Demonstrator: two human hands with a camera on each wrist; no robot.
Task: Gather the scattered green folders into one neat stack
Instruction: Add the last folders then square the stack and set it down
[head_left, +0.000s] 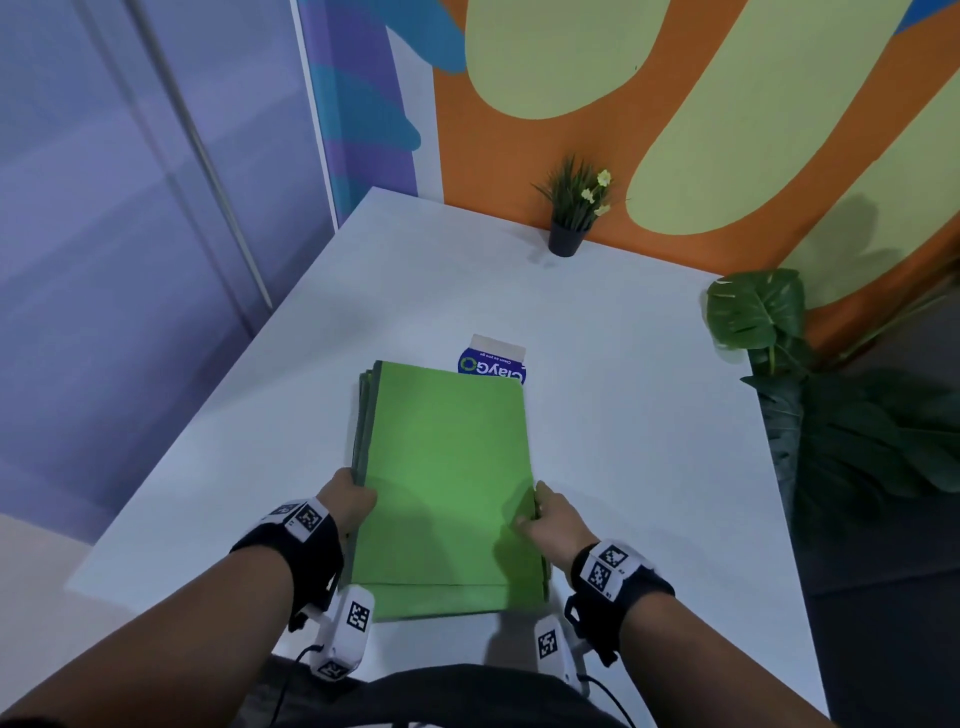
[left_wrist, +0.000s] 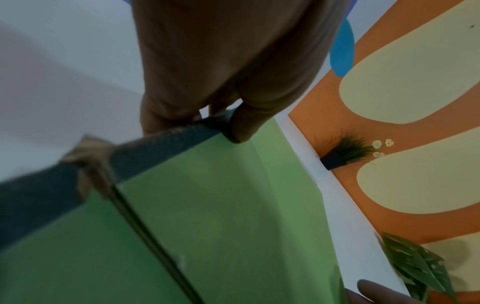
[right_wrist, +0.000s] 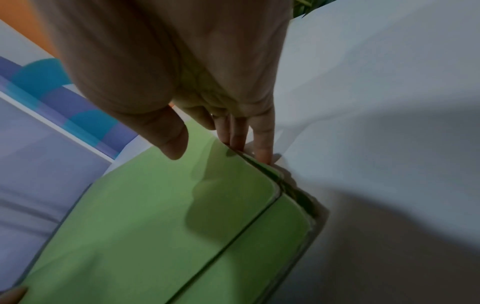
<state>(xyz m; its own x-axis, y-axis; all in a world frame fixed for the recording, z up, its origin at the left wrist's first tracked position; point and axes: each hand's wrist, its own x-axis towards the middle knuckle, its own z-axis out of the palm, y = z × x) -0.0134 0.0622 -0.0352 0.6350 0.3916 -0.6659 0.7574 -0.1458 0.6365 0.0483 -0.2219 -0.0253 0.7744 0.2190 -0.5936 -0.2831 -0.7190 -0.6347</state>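
Observation:
Several green folders (head_left: 447, 483) lie piled on the white table (head_left: 649, 415) in front of me, seen in the head view. The top folder sits slightly askew; lower ones peek out at the left side and the near end. My left hand (head_left: 350, 499) grips the pile's left edge, thumb (left_wrist: 240, 131) on the top folder (left_wrist: 221, 205) and fingers down the side. My right hand (head_left: 543, 512) is at the right edge. Its straight fingers (right_wrist: 261, 148) touch the side of the folders (right_wrist: 155, 216), and its thumb (right_wrist: 171, 142) hovers over the top.
A blue and white carton (head_left: 493, 361) lies just beyond the pile's far end. A small potted plant (head_left: 571, 218) stands by the orange wall. Large green leaves (head_left: 753, 312) hang off the table's right side. The table's left edge runs diagonally.

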